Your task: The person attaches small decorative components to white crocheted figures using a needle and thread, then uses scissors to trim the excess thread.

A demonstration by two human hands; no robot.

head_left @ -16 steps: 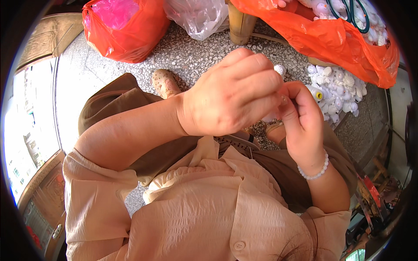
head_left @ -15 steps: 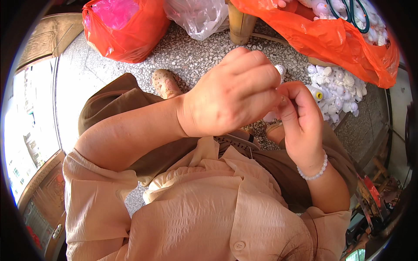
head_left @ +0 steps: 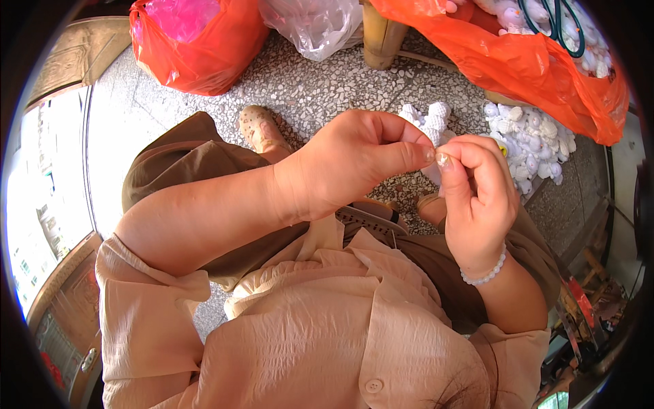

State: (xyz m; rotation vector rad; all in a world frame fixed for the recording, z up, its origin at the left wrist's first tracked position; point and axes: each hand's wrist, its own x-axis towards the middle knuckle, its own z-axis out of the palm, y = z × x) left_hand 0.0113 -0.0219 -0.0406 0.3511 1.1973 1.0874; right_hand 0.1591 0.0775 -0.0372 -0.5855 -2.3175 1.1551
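Note:
My left hand point(head_left: 344, 167) reaches in from the left, its thumb and forefinger pinched together. My right hand point(head_left: 482, 198), with a pale beaded bracelet point(head_left: 487, 271) at the wrist, pinches in the same way. The two sets of fingertips meet above my lap, and whatever lies between them is too small to make out. Just behind the fingers shows a white knitted piece point(head_left: 436, 121) with two stubby, rounded ends; the hands hide its lower part. Beyond my right hand lies a pile of small white knitted figures point(head_left: 535, 136).
A red plastic bag point(head_left: 204, 54) with pink contents and a clear plastic bag point(head_left: 315, 27) stand on the speckled floor. At the far right an orange bag point(head_left: 518, 65) spreads under more white figures and dark green-handled scissors point(head_left: 575, 41). A wooden leg point(head_left: 383, 41) stands between.
My left hand has turned and lowered, so its thumb and forefinger now show, pinched against the right fingertips. The white knitted piece behind them has come more into sight.

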